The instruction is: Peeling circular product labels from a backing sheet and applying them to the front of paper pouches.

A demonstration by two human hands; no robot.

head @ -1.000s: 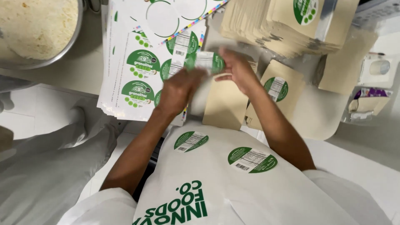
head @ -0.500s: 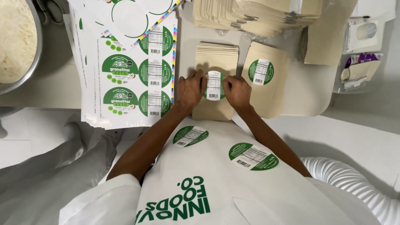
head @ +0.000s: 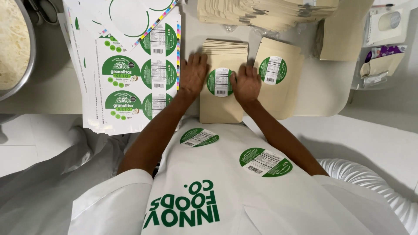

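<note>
— Where are the hands?

— Both lie flat on the top kraft pouch (head: 221, 109) of a small stack on the white surface (head: 322, 93). The left hand (head: 193, 74) rests open, fingers spread, at the pouch's left edge; the right hand (head: 246, 83) lies open too, palm down, just right of the round green label (head: 220, 82). Neither grips anything — they press, one on each side of the label, touching its rim.

— And around them?

— A second pouch with its own green label (head: 273, 69) lies just to the right, overlapping the stack's edge. Sheets of green labels (head: 130, 82) lie to the left, hanging over the surface's near edge. A heap of blank pouches (head: 265, 11) lies beyond, a metal bowl (head: 26, 69) at far left. Two spare labels (head: 199, 137) stick to the person's white apron (head: 226, 191).
</note>
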